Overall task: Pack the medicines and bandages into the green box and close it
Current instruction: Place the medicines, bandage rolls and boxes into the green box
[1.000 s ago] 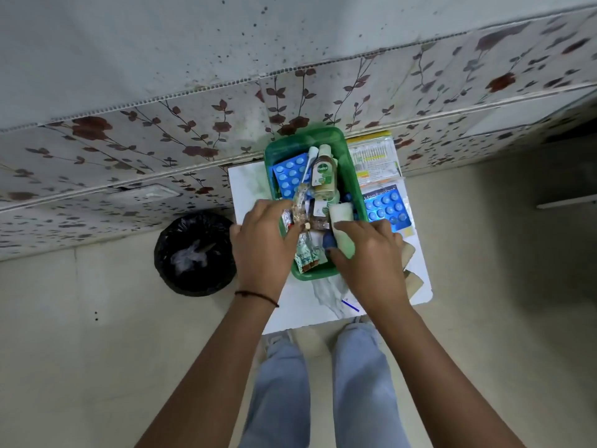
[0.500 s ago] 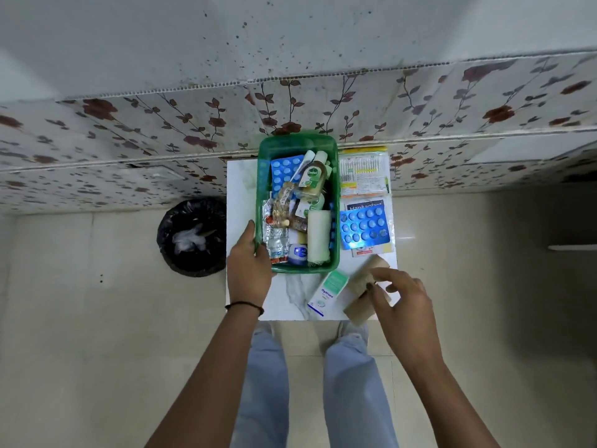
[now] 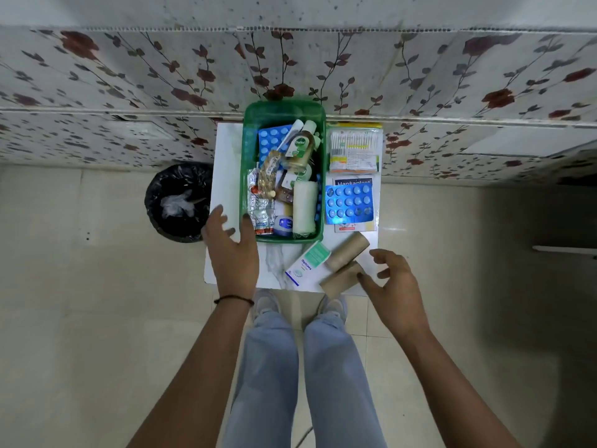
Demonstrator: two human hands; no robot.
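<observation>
The two brown bandage rolls [image 3: 345,264] lie side by side on the near right corner of the white table [image 3: 226,163], long axes slanting from near-left to far-right, just beside the white medicine carton [image 3: 307,264]; the green box [image 3: 283,111] stands open further back and to their left, already crowded. The right hand [image 3: 395,282] hovers just beside the nearer roll, fingers spread, gripping nothing, clearly the closer hand; the left hand [image 3: 233,250], also spread and empty, rests at the box's near left corner, probably steadying it.
</observation>
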